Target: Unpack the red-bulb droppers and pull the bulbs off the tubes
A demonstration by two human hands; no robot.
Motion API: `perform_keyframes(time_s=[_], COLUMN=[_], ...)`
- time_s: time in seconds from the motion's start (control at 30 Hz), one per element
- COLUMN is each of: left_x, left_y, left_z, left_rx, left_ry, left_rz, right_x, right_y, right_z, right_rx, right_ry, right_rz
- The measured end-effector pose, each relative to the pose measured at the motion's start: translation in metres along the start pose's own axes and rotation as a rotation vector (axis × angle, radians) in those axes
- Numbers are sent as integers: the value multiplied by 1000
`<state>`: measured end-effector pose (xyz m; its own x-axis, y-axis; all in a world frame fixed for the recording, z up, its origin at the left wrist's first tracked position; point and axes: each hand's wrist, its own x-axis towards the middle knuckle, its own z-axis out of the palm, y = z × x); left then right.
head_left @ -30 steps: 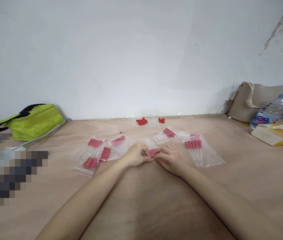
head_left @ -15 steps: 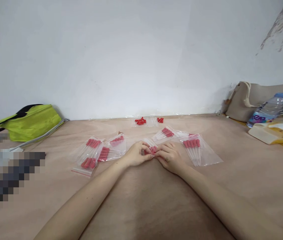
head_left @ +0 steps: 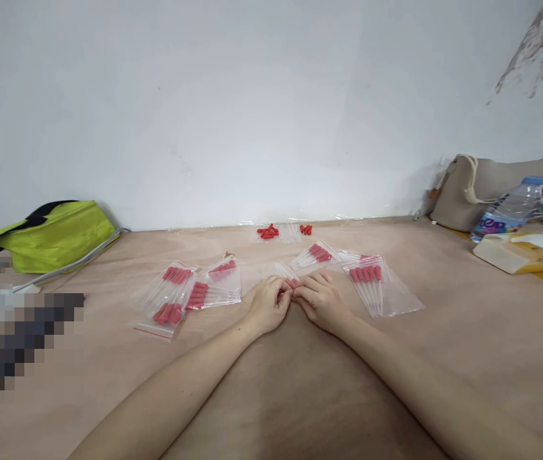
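Observation:
My left hand (head_left: 270, 300) and my right hand (head_left: 320, 298) meet at the middle of the table, fingertips nearly touching. Both pinch the near edge of a small clear zip bag (head_left: 283, 271), whose front part is hidden by the fingers. Inside it lie pale-stemmed droppers with red bulbs. Left of my left hand are zip bags of similar droppers, one (head_left: 214, 294) close by and another (head_left: 165, 297) farther out. Beyond my right hand rest a filled bag (head_left: 317, 254) and a larger one (head_left: 386, 287).
Against the wall lie loose red bulbs (head_left: 267, 231), pale tubes (head_left: 291, 232) and a few more bulbs (head_left: 306, 230). A lime-green bag (head_left: 63, 236) with a grey cable stands at left. On the right are a beige bag (head_left: 458, 191), a water bottle (head_left: 508, 211) and a tape-marked box (head_left: 515, 252).
My left hand has turned and its fingers have curled closer to the right hand, covering more of the bag's red bulbs. The view has shifted slightly.

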<state>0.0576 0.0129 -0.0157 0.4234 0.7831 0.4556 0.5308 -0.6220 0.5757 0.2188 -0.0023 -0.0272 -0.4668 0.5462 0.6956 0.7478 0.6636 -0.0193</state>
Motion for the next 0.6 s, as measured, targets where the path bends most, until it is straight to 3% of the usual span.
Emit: perform_keyframes(time_s=[0.17, 0.3, 0.43, 0.6], left_x=[2, 4, 4, 10], left_y=[-5, -10, -10, -20], left_z=[2, -4, -13, -20], left_rx=[-29, -22, -54, 45], left_ry=[171, 280, 87, -105], left_rz=[-71, -83, 20, 27], right_x=[1, 0, -2, -7], right_y=[0, 4, 12, 29], right_z=[0, -5, -16, -22], right_rx=[11, 223, 424, 484], right_ry=[-25, -34, -132, -130], right_rz=[10, 60, 83, 209])
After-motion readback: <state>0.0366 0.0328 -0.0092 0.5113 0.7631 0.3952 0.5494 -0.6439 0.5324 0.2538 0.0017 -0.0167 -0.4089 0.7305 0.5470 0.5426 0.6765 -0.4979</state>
